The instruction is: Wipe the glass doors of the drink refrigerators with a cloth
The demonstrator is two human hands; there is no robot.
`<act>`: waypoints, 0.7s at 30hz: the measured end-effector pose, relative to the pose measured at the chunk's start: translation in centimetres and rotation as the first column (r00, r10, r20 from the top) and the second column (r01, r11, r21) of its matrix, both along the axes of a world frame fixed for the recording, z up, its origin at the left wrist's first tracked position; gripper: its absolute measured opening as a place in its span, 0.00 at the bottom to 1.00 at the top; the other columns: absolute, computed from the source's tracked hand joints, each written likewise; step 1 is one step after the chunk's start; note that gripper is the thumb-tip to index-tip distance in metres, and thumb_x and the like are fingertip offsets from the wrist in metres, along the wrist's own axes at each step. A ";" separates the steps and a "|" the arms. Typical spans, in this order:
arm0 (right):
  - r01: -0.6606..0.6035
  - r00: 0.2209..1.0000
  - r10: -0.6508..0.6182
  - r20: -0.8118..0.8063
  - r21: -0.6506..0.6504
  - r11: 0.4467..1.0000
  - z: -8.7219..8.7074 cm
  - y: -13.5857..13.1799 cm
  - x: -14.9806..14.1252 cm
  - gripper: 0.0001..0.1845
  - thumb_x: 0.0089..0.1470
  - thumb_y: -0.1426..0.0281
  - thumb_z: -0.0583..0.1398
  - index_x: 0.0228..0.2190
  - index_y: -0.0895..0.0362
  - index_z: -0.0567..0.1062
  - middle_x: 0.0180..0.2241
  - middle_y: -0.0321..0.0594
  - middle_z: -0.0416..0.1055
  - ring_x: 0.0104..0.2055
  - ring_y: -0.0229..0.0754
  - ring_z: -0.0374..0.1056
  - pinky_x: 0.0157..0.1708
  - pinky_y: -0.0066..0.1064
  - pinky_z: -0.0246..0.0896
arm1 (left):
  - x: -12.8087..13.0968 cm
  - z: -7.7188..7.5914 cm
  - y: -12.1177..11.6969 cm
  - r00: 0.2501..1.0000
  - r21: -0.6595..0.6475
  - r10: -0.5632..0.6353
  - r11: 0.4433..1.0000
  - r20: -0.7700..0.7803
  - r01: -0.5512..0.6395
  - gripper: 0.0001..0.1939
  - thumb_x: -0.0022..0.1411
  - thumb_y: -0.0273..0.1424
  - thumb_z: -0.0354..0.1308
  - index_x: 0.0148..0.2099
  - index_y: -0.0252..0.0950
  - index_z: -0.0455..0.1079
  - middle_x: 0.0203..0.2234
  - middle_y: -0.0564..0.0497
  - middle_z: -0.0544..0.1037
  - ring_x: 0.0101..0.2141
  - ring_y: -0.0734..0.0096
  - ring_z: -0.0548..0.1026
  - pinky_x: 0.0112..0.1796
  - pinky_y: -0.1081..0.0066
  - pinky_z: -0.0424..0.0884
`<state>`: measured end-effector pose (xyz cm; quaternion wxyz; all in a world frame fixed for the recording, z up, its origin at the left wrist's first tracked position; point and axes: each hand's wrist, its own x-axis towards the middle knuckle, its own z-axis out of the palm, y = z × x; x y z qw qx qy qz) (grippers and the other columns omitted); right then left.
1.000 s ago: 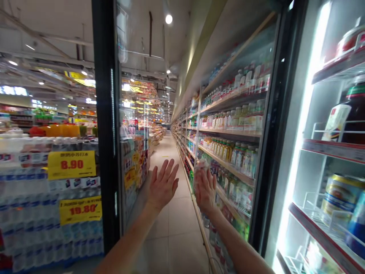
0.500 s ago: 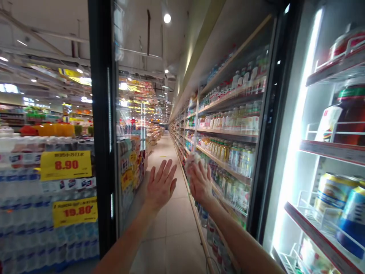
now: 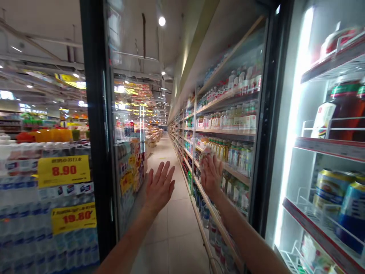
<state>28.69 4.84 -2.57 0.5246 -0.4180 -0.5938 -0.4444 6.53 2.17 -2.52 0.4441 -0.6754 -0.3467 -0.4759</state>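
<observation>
A tall glass door (image 3: 128, 34) with a black frame stands in front of me, with shelves and an aisle showing through the pane or mirrored in it. My left hand (image 3: 160, 188) lies flat against the glass, fingers stretched and a little spread, holding nothing. Under the fingers of my right hand (image 3: 211, 178) is a crumpled pale cloth (image 3: 205, 154), pressed to the pane. The cloth pokes out past the fingertips and is partly hidden by them.
To the right, a lit cooler has wire-fronted shelves (image 3: 327, 146) with bottles and cans (image 3: 330, 186). On the left, packs of bottled water (image 3: 25, 224) are stacked beneath yellow price signs (image 3: 64, 170). The door's black frame (image 3: 98, 125) runs upright between.
My right hand has slid right across the glass with the cloth. My left hand stays nearly where it was on the pane. The view has shifted slightly.
</observation>
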 end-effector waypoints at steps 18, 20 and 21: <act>-0.018 0.995 0.025 0.098 -0.064 0.998 -1.9 -0.1 3.9 0.28 0.54 0.72 0.49 0.57 0.52 0.55 0.58 0.44 0.57 0.63 0.47 0.43 0.59 0.51 0.38 | 0.0 -0.1 0.3 1.000 -0.011 -0.004 1.000 -0.001 0.004 0.29 0.60 0.31 0.50 0.62 0.40 0.48 0.57 0.47 0.61 0.59 0.65 0.54 0.58 0.58 0.45; 0.062 0.974 -0.068 -0.217 -0.033 0.998 -1.5 0.1 6.8 0.28 0.56 0.70 0.47 0.58 0.55 0.53 0.60 0.49 0.51 0.63 0.50 0.42 0.57 0.54 0.41 | 0.0 -0.1 0.3 1.000 -0.021 -0.004 1.000 0.000 0.004 0.28 0.60 0.31 0.50 0.62 0.41 0.48 0.57 0.47 0.60 0.59 0.65 0.53 0.58 0.58 0.44; 0.093 0.932 -0.097 -0.350 -0.026 0.995 -1.6 0.1 7.7 0.28 0.56 0.69 0.46 0.58 0.57 0.52 0.61 0.51 0.48 0.63 0.52 0.41 0.56 0.56 0.42 | 0.0 -0.1 0.2 1.000 -0.024 -0.003 1.000 -0.001 0.003 0.28 0.60 0.31 0.49 0.62 0.41 0.48 0.57 0.47 0.60 0.59 0.65 0.53 0.59 0.58 0.43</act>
